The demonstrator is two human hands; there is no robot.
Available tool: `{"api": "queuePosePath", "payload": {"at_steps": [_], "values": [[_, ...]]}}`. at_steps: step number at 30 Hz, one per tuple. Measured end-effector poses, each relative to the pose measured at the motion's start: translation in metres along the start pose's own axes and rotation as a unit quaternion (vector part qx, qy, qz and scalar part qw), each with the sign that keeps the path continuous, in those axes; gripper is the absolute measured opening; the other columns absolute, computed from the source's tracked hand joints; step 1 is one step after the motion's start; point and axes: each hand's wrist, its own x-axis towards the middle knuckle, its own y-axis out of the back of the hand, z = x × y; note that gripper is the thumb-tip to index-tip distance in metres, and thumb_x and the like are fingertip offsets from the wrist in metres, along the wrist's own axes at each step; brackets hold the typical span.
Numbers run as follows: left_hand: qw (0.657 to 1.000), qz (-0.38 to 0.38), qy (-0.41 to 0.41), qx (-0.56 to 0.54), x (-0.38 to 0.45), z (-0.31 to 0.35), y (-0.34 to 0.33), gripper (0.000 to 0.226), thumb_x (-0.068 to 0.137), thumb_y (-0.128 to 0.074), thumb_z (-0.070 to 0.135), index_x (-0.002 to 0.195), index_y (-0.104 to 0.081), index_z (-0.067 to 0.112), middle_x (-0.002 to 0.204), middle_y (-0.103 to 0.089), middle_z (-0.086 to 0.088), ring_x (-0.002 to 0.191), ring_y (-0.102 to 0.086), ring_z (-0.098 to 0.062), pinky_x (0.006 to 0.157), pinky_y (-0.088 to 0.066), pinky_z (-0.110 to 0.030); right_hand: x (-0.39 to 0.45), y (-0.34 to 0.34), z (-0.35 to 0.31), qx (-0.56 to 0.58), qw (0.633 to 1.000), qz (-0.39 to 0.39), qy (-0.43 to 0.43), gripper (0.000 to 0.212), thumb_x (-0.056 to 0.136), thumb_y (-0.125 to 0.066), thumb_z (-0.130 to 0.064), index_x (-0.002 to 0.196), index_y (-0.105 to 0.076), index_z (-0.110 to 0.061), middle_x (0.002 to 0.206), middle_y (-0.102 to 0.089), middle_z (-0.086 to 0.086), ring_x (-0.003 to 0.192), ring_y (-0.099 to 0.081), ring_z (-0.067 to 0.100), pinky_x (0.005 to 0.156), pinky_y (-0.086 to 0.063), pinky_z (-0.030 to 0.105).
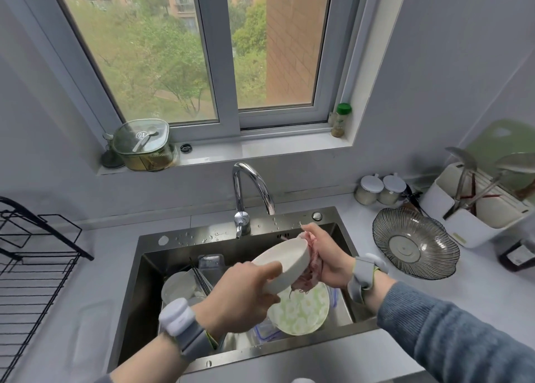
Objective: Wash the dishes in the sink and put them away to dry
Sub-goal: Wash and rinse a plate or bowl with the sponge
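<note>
My left hand (243, 293) grips the near rim of a white dish (285, 262), held tilted above the steel sink (341, 238). Against the dish's far side, my right hand (324, 255) grips a pink dishcloth (309, 269). Below in the basin lie a green patterned plate (304, 310), a white bowl (179, 287), dark chopsticks (202, 278) and a clear plastic container (211, 262). The chrome faucet (252, 185) stands behind the basin; no water stream shows.
A black wire drying rack (31, 255) stands on the counter at left. At right are a ribbed glass plate (414, 243), a white utensil holder (474, 209) with ladles, and two lidded jars (379, 188). A glass container (142, 145) and a spice bottle (341, 119) sit on the windowsill.
</note>
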Motion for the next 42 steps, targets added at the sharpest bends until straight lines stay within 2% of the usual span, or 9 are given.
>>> {"api": "queuePosePath", "payload": {"at_steps": [3, 6, 12, 14, 18, 24, 30, 34, 42], "values": [[1.000, -0.008, -0.015, 0.022, -0.002, -0.004, -0.016, 0.037, 0.086, -0.069, 0.047, 0.105, -0.041, 0.032, 0.111, -0.072, 0.011, 0.099, -0.062, -0.026, 0.080, -0.049, -0.037, -0.002, 0.000, 0.003, -0.053, 0.997, 0.053, 0.011, 0.039, 0.065, -0.071, -0.033, 0.100, -0.059, -0.020, 0.103, -0.050, 0.016, 0.085, -0.054, 0.032, 0.063, -0.052, 0.040], [0.994, -0.039, 0.012, -0.101, -0.002, -0.011, -0.022, 0.037, 0.083, -0.072, 0.058, 0.104, -0.056, 0.033, 0.115, -0.070, 0.025, 0.107, -0.064, -0.005, 0.093, -0.050, -0.031, -0.004, 0.000, 0.008, -0.067, 0.992, 0.083, 0.064, 0.017, 0.065, -0.060, -0.020, 0.079, -0.054, -0.027, 0.098, -0.047, 0.007, 0.077, -0.051, 0.030, 0.053, -0.052, 0.039], [0.943, 0.065, 0.235, -0.227, 0.004, -0.048, -0.033, 0.038, 0.094, -0.064, 0.050, 0.127, -0.060, 0.032, 0.130, -0.059, 0.018, 0.118, -0.055, -0.004, 0.100, -0.045, -0.029, -0.006, 0.002, 0.015, -0.079, 0.989, 0.051, 0.112, 0.025, 0.057, -0.053, -0.010, 0.075, -0.055, -0.027, 0.082, -0.043, -0.013, 0.053, -0.052, 0.012, 0.047, -0.036, 0.027], [0.889, 0.028, 0.332, -0.316, 0.004, -0.054, -0.038, 0.040, 0.101, -0.059, 0.040, 0.134, -0.056, 0.020, 0.128, -0.061, 0.006, 0.106, -0.062, -0.013, 0.086, -0.051, -0.029, -0.007, 0.001, 0.015, -0.095, 0.988, 0.026, 0.119, 0.023, 0.056, -0.054, -0.011, 0.073, -0.054, -0.027, 0.084, -0.040, 0.000, 0.060, -0.049, 0.015, 0.053, -0.030, 0.032], [0.683, -0.036, 0.451, -0.573, -0.003, -0.051, -0.044, 0.026, 0.103, -0.052, 0.024, 0.114, -0.065, 0.004, 0.094, -0.063, -0.017, 0.068, -0.059, -0.026, 0.049, -0.053, -0.031, -0.002, -0.002, 0.016, -0.129, 0.987, 0.017, 0.093, 0.026, 0.064, -0.057, -0.013, 0.089, -0.053, -0.020, 0.092, -0.040, 0.006, 0.071, -0.053, 0.019, 0.055, -0.039, 0.036], [0.753, 0.034, 0.421, -0.505, -0.001, -0.050, -0.041, 0.025, 0.103, -0.044, 0.010, 0.105, -0.067, 0.001, 0.087, -0.064, -0.017, 0.067, -0.065, -0.028, 0.053, -0.059, -0.038, -0.002, -0.012, 0.019, -0.445, 0.852, 0.198, 0.191, 0.013, 0.095, -0.053, -0.025, 0.106, -0.058, -0.020, 0.104, -0.065, 0.001, 0.094, -0.059, 0.024, 0.083, -0.043, 0.032], [0.761, 0.027, 0.398, -0.512, 0.010, -0.038, -0.032, 0.018, 0.100, -0.047, 0.008, 0.097, -0.063, -0.001, 0.083, -0.060, -0.021, 0.063, -0.064, -0.031, 0.060, -0.063, -0.051, -0.003, -0.041, 0.037, -0.646, 0.712, 0.077, 0.264, 0.053, 0.091, -0.041, -0.015, 0.143, -0.051, -0.023, 0.158, -0.042, -0.003, 0.148, -0.035, 0.022, 0.120, -0.029, 0.046], [0.760, 0.025, 0.385, -0.523, 0.014, -0.031, -0.028, 0.021, 0.100, -0.047, 0.007, 0.092, -0.065, 0.000, 0.074, -0.067, -0.018, 0.058, -0.066, -0.028, 0.066, -0.063, -0.055, -0.007, -0.066, 0.054, -0.619, 0.737, 0.023, 0.271, 0.040, 0.090, -0.043, -0.030, 0.129, -0.050, -0.034, 0.144, -0.048, -0.014, 0.138, -0.040, 0.011, 0.112, -0.033, 0.061], [0.742, 0.037, 0.403, -0.535, 0.012, -0.041, -0.019, 0.020, 0.095, -0.045, 0.002, 0.086, -0.063, 0.000, 0.074, -0.067, -0.021, 0.062, -0.068, -0.034, 0.060, -0.063, -0.050, -0.024, -0.065, 0.056, -0.603, 0.739, -0.055, 0.296, 0.037, 0.089, -0.042, -0.044, 0.115, -0.063, -0.028, 0.114, -0.067, -0.008, 0.106, -0.056, 0.017, 0.095, -0.049, 0.045]]}}
